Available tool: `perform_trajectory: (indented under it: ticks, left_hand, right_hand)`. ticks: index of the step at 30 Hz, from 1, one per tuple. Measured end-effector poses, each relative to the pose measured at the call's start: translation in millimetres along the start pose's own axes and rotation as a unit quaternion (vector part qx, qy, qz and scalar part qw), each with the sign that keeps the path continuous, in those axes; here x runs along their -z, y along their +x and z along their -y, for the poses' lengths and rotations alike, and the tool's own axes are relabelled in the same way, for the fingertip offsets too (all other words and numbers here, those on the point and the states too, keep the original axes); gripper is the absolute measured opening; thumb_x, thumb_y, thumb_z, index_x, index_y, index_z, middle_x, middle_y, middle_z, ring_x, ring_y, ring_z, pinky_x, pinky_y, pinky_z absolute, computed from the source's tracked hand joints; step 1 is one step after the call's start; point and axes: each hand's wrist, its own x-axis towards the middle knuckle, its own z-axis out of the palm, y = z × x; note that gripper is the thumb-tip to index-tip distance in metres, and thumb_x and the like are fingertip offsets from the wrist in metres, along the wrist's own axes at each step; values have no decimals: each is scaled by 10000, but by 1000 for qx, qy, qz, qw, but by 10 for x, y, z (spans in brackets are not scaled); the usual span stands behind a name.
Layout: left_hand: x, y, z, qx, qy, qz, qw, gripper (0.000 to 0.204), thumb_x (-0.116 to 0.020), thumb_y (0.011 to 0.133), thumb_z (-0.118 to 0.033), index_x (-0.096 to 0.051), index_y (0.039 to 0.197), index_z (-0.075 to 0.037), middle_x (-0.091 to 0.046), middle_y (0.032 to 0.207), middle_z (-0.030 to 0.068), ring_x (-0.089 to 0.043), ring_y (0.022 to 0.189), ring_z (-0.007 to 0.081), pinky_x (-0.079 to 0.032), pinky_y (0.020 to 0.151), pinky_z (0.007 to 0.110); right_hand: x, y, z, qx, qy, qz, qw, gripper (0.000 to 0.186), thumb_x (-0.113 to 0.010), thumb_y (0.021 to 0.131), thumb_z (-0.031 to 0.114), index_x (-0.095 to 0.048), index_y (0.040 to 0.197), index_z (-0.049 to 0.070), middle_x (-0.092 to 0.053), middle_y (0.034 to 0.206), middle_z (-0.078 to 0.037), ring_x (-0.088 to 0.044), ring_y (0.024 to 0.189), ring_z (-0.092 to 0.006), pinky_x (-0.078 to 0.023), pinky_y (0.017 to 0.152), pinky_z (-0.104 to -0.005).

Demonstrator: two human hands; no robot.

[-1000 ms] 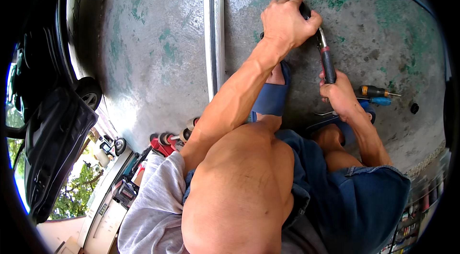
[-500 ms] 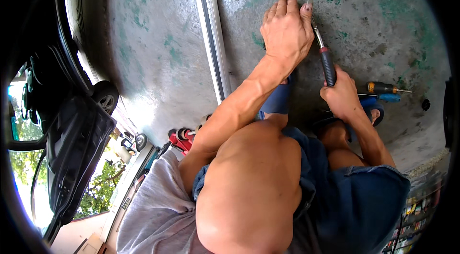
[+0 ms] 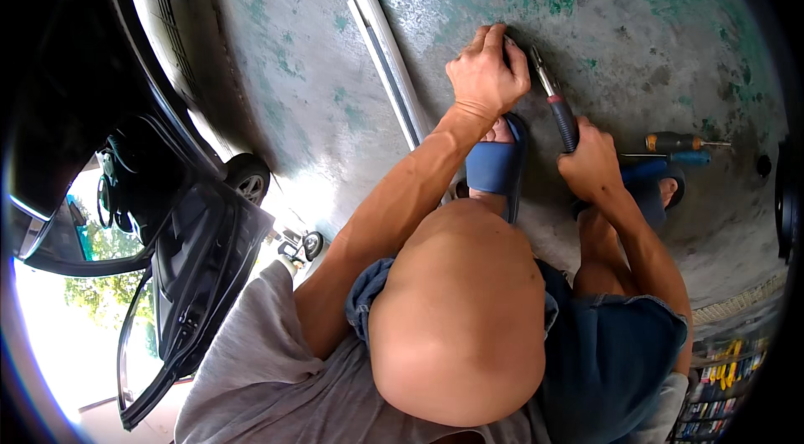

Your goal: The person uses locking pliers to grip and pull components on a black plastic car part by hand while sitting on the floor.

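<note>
My left hand (image 3: 488, 74) is over the floor ahead of my knee, thumb and fingertips drawn together. Something small and dark shows at the fingertips, too small to name. In my right hand (image 3: 593, 161), fingers wrap round the black ribbed grip of a hand tool (image 3: 566, 123) with a red collar and a slim metal end. Its metal end points up and left toward my left fingertips, with a gap between them. To the left of that hand, a long silvery metal rail (image 3: 387, 63) with a dark groove lies on the floor.
Beside my right foot lie a black-and-orange screwdriver (image 3: 672, 141) and a blue-handled screwdriver (image 3: 688, 157). Blue sandals (image 3: 496, 167) are on my feet. A dark car with an open door (image 3: 209, 276) stands to the left. Racks of small items (image 3: 724, 385) fill the lower right.
My left hand has come back nearer to me, its thumb now bent in toward the fingers. The tool's metal end has parted from that hand. The head view has shifted too.
</note>
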Motion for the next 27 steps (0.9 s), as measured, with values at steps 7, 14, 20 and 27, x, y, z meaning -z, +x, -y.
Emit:
perform_trajectory:
  ticks: [7, 14, 20, 27]
  left_hand:
    - [-18, 5, 49, -5, -30, -2, 1000, 254, -613, 817, -172, -706, 1008, -32, -729, 996, 129, -724, 768, 340, -586, 654, 434]
    - [-66, -6, 7, -16, -40, -11, 999, 253, -593, 858, -197, -709, 1039, -64, -728, 1013, 104, -726, 788, 343, -582, 657, 453]
    - [-28, 7, 76, -35, -37, 22, 998, 251, -593, 841, -194, -711, 1034, -83, -722, 988, 105, -720, 793, 344, -580, 658, 461]
    - [-53, 8, 68, -36, -44, -4, 998, 241, -609, 823, -179, -716, 1013, -75, -724, 997, 105, -721, 792, 342, -586, 670, 452]
  right_hand:
    - [6, 4, 15, 5, -4, -5, 1000, 349, -561, 737, 42, -567, 1059, -91, -650, 1052, -352, -620, 1020, -527, -493, 925, -526]
    - [-105, -79, 111, -105, 15, -20, 994, 401, -614, 824, 108, -588, 1182, -70, -662, 1173, -290, -643, 1089, -464, -512, 933, -504]
    - [-296, -756, 176, -123, 188, 9, 974, 406, -625, 821, 115, -590, 1183, -64, -665, 1163, -284, -646, 1076, -461, -512, 929, -509]
    - [-343, -1200, 107, -129, 331, 111, 928, 411, -638, 819, 125, -592, 1185, -58, -669, 1150, -276, -649, 1062, -458, -512, 924, -515]
